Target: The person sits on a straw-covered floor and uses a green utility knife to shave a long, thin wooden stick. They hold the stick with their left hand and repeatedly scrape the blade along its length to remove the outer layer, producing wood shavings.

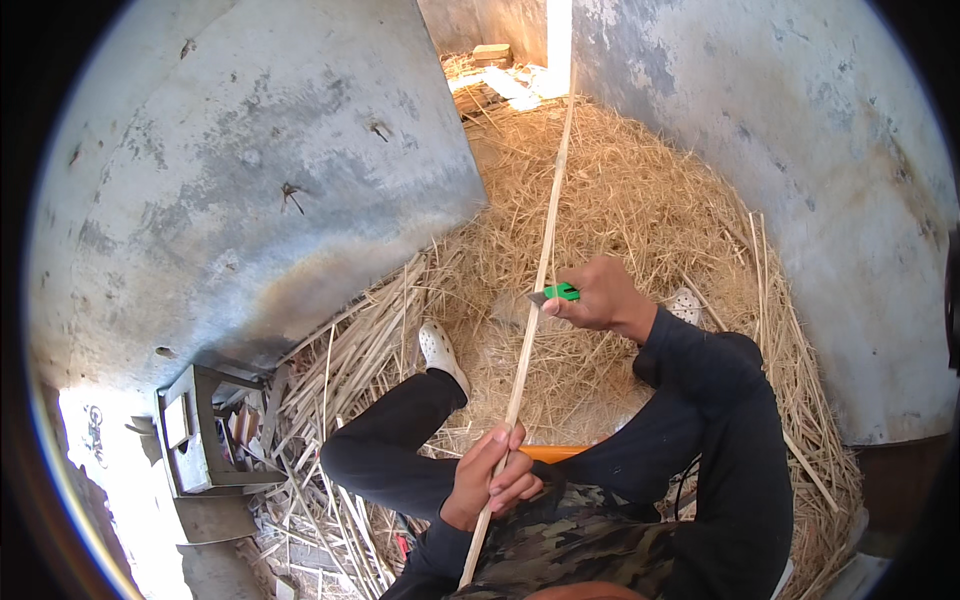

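Note:
A long, thin, pale strip, likely bamboo or wood (547, 240), runs from my lap up toward the bright gap between the walls. Near its lower end my left hand (491, 475) is closed around it, close to my body. Farther up, my right hand (602, 293) grips a green-handled utility knife (562, 291). The knife's dark blade lies against the strip, pointing left. Fingers of the right hand wrap the handle, so most of it is hidden.
Curly shavings (640, 190) cover the floor ahead. Split strips (340, 350) lie piled at the left, and more lean along the right wall (780, 200). A small wooden frame box (215, 430) stands at the lower left. My white clogs (443, 356) rest among the shavings.

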A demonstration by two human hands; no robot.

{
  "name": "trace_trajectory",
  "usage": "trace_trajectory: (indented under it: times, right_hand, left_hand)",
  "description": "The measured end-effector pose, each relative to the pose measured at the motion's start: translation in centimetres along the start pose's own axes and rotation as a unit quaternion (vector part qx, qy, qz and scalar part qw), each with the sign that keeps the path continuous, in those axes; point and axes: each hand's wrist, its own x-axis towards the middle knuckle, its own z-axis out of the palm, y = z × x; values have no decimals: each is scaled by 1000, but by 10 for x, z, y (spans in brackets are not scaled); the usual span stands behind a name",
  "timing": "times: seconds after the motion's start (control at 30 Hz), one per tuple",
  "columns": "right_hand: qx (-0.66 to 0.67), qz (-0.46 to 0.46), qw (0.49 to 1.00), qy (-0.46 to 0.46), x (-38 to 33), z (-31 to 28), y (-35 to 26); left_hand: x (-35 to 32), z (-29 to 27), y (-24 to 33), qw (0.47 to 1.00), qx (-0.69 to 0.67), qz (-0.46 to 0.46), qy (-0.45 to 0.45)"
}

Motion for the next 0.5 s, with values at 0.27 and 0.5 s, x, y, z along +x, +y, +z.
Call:
trace_trajectory:
  times: [0.27, 0.5]
  right_hand:
    - [-205, 42, 975, 79, 30, -42, 144]
    - [-136, 358, 917, 114, -9, -71, 208]
  left_hand:
    - [-11, 6, -6, 994, 74, -73, 19]
    - [-12, -5, -8, 986, 159, -24, 44]
